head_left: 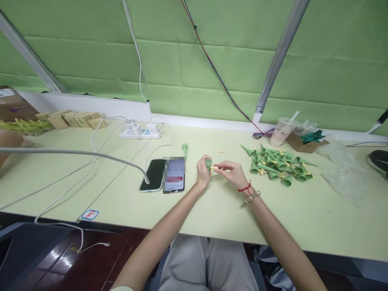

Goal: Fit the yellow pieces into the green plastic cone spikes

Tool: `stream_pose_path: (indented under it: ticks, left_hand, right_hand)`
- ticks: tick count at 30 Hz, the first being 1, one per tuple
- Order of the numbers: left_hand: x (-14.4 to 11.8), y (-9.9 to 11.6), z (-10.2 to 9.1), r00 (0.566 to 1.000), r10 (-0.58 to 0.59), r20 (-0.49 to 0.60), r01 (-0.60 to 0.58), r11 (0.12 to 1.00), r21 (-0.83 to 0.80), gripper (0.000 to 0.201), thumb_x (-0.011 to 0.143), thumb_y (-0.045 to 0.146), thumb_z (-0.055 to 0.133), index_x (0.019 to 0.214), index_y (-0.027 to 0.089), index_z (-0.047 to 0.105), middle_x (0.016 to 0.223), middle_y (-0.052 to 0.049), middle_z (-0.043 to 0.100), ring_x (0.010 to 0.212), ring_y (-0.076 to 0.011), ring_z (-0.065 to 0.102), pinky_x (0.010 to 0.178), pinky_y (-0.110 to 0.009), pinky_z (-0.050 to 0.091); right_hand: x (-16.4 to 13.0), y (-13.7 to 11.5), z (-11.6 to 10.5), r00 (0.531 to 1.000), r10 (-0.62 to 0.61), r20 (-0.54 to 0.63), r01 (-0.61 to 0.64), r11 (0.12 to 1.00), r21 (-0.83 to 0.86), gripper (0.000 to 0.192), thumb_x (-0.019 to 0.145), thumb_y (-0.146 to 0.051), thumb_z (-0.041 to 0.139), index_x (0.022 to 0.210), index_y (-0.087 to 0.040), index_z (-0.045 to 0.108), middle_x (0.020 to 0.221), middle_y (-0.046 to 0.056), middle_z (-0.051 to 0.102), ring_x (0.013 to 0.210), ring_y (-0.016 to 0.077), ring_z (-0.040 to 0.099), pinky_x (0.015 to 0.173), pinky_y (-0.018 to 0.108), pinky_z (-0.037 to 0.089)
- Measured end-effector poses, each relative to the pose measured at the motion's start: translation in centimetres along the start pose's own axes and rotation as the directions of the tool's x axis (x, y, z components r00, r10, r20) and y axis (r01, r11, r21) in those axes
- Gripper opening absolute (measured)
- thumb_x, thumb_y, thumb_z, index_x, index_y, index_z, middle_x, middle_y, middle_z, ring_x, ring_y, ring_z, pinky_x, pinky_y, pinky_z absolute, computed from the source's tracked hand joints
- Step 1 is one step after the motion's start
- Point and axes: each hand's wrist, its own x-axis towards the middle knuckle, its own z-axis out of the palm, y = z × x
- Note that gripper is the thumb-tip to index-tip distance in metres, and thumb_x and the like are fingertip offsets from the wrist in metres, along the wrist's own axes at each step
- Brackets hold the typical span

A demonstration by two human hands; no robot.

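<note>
My left hand (203, 171) is wrapped round a green plastic cone (208, 162), its wide cupped end facing up. Pinched in the fingers of my right hand (232, 171) is a small yellow plastic piece (214, 168), which meets the side of the cone; whether it is inserted I cannot tell. Another yellow piece (221, 152) lies alone on the table beyond my hands. A single green cone (184, 150) stands behind the phones. To the right spreads a pile of green cones (281, 165) with yellow pieces among them.
Two phones (152, 176) lie left of my hands, a grey cable crossing over one. Farther back are a power strip (141, 132) and small cardboard boxes (72, 119). A drink cup (281, 132), an open carton (306, 143) and plastic bags (342, 173) occupy the right side.
</note>
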Motion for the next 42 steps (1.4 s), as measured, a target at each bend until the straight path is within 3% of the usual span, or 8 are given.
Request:
stream_pose_path:
  ticks: [5, 8, 13, 18, 24, 34, 38, 42]
  left_hand:
    - [-0.4, -0.6, -0.8, 0.967, 0.211, 0.144, -0.230, 0.964, 0.136, 0.033, 0.083, 0.041, 0.026, 0.067, 0.019, 0.045, 0.050, 0.003, 0.036, 0.045, -0.0109, 0.032, 0.047, -0.025, 0.025]
    - [-0.3, -0.4, -0.7, 0.978, 0.152, 0.139, -0.173, 0.974, 0.147, 0.034, 0.082, 0.040, 0.028, 0.064, 0.019, 0.047, 0.049, 0.002, 0.038, 0.047, -0.0118, 0.034, 0.047, -0.025, 0.025]
    - [-0.3, 0.0, -0.2, 0.999, 0.009, 0.051, -0.014, 0.994, 0.112, 0.028, 0.080, 0.034, 0.032, 0.060, 0.020, 0.046, 0.048, 0.001, 0.040, 0.048, -0.0128, 0.037, 0.046, -0.023, 0.026]
    - [-0.6, -0.2, -0.1, 0.990, 0.013, 0.140, -0.034, 0.988, 0.151, 0.031, 0.081, 0.031, 0.028, 0.061, 0.019, 0.048, 0.046, 0.002, 0.040, 0.046, -0.0121, 0.037, 0.046, -0.022, 0.026]
    - [0.0, -0.3, 0.0, 0.999, 0.009, -0.042, -0.002, 0.985, 0.170, 0.029, 0.082, 0.024, 0.028, 0.059, 0.019, 0.045, 0.048, 0.002, 0.036, 0.048, -0.0118, 0.036, 0.049, -0.023, 0.025]
    - [0.8, -1.3, 0.0, 0.975, -0.082, -0.208, 0.120, 0.976, 0.179, 0.026, 0.081, 0.024, 0.034, 0.062, 0.020, 0.051, 0.054, 0.002, 0.044, 0.053, -0.0125, 0.040, 0.052, -0.022, 0.026]
    - [1.2, -1.3, 0.0, 0.952, -0.193, -0.238, 0.210, 0.977, 0.048, 0.027, 0.082, 0.027, 0.031, 0.064, 0.019, 0.050, 0.054, 0.002, 0.045, 0.047, -0.0110, 0.040, 0.047, -0.021, 0.027]
    - [1.3, -0.8, 0.2, 0.929, -0.276, -0.245, 0.273, 0.961, -0.046, 0.029, 0.082, 0.030, 0.027, 0.066, 0.019, 0.049, 0.050, 0.003, 0.042, 0.038, -0.0097, 0.037, 0.040, -0.021, 0.026]
  right_hand:
    - [-0.8, 0.1, 1.4, 0.977, 0.191, 0.096, -0.195, 0.980, 0.034, 0.052, 0.080, -0.056, 0.042, 0.050, -0.016, 0.056, 0.052, 0.004, 0.060, 0.053, 0.0146, 0.058, 0.059, 0.027, 0.047]
    - [-0.7, 0.0, 1.4, 0.959, 0.224, 0.174, -0.240, 0.968, 0.075, 0.059, 0.082, -0.061, 0.031, 0.046, -0.018, 0.047, 0.047, 0.002, 0.052, 0.047, 0.0125, 0.052, 0.055, 0.026, 0.044]
    - [-0.3, -0.3, 0.7, 0.974, 0.175, 0.143, -0.186, 0.980, 0.064, 0.044, 0.075, -0.061, 0.046, 0.064, -0.019, 0.053, 0.060, 0.000, 0.056, 0.056, 0.0125, 0.054, 0.057, 0.024, 0.046]
    - [-0.4, 0.1, 1.2, 0.894, 0.343, 0.289, -0.397, 0.905, 0.154, 0.059, 0.077, -0.069, 0.031, 0.049, -0.018, 0.042, 0.046, 0.000, 0.047, 0.042, 0.0104, 0.049, 0.047, 0.023, 0.043]
    - [-0.4, 0.0, 1.0, 0.954, 0.203, 0.219, -0.238, 0.960, 0.147, 0.043, 0.075, -0.058, 0.049, 0.064, -0.017, 0.052, 0.054, -0.003, 0.051, 0.048, 0.0088, 0.050, 0.052, 0.022, 0.043]
    - [0.2, 1.8, 0.4, 0.945, 0.315, 0.085, -0.323, 0.940, 0.107, 0.048, 0.077, -0.060, 0.042, 0.072, -0.015, 0.058, 0.060, 0.001, 0.055, 0.048, 0.0079, 0.051, 0.045, 0.019, 0.043]
    - [0.3, 0.8, -3.0, 0.856, 0.368, 0.364, -0.363, 0.928, -0.085, 0.036, 0.064, -0.051, 0.064, 0.070, -0.015, 0.063, 0.056, -0.002, 0.057, 0.039, 0.0051, 0.045, 0.036, 0.017, 0.036]
    - [-0.7, -0.6, -4.8, 0.577, 0.422, 0.700, -0.440, 0.882, -0.169, 0.046, 0.046, -0.034, 0.078, 0.087, -0.016, 0.067, 0.071, 0.000, 0.065, 0.047, 0.0078, 0.055, 0.039, 0.016, 0.042]
